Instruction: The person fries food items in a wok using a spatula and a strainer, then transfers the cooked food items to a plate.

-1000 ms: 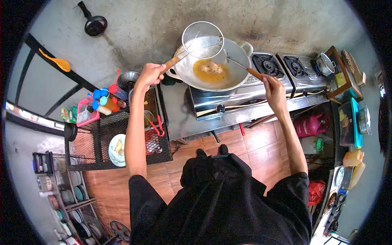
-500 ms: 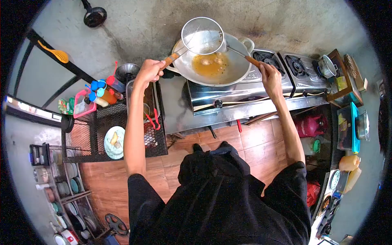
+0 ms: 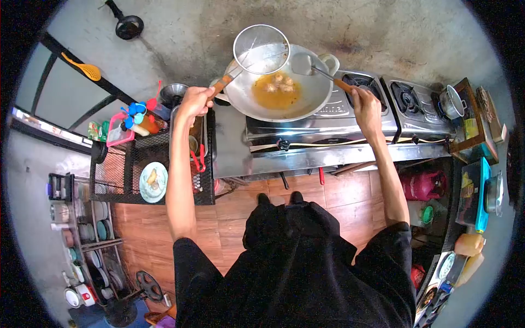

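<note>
A large wok (image 3: 240, 97) stands on the stove, with yellow-brown oil and several browned pieces (image 3: 280, 83) in it. My left hand (image 3: 197, 102) is closed round the wooden handle of a round wire strainer (image 3: 261, 49), whose mesh is above the wok's back left part. In my right hand (image 3: 366, 106) is the wooden handle of a metal spatula (image 3: 302, 64); its blade is at the wok's back right inner side, apart from the pieces.
Gas burners (image 3: 406, 98) and a small pot (image 3: 452, 103) are to the right. On the left, a black mesh rack (image 3: 139, 188) holds a plate with food (image 3: 153, 182), bottles (image 3: 146, 127) and a metal bowl (image 3: 174, 92). A pan (image 3: 129, 27) hangs on the wall.
The spatula blade now shows at the wok's right inner side, away from the pieces. More of the browned pieces are visible in the oil. The camera view has shifted slightly.
</note>
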A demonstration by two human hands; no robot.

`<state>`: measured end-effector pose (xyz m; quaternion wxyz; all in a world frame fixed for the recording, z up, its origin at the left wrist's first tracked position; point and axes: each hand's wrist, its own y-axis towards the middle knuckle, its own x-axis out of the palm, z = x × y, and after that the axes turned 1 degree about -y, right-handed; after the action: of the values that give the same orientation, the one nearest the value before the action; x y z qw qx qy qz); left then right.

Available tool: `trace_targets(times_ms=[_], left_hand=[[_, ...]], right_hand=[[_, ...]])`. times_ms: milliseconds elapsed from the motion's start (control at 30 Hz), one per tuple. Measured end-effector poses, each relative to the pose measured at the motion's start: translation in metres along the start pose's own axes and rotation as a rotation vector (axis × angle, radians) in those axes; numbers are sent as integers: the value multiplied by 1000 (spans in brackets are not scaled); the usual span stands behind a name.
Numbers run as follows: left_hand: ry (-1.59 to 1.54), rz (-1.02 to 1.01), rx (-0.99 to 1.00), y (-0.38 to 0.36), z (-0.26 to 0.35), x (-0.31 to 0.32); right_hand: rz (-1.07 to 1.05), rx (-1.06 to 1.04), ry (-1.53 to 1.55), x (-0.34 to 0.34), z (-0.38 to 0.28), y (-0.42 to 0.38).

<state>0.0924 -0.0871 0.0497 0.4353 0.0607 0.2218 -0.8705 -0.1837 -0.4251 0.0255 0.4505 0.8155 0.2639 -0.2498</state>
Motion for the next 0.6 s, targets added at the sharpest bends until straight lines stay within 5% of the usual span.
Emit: trace_targets(times_ms=[500,600], left_hand=[[-90,134,-18,-30,4,47],[-103,150,-19,-32,-1,47]], right_hand=[[-201,93,175,-28,-1,12],[-140,-16,212,-7,10,7]])
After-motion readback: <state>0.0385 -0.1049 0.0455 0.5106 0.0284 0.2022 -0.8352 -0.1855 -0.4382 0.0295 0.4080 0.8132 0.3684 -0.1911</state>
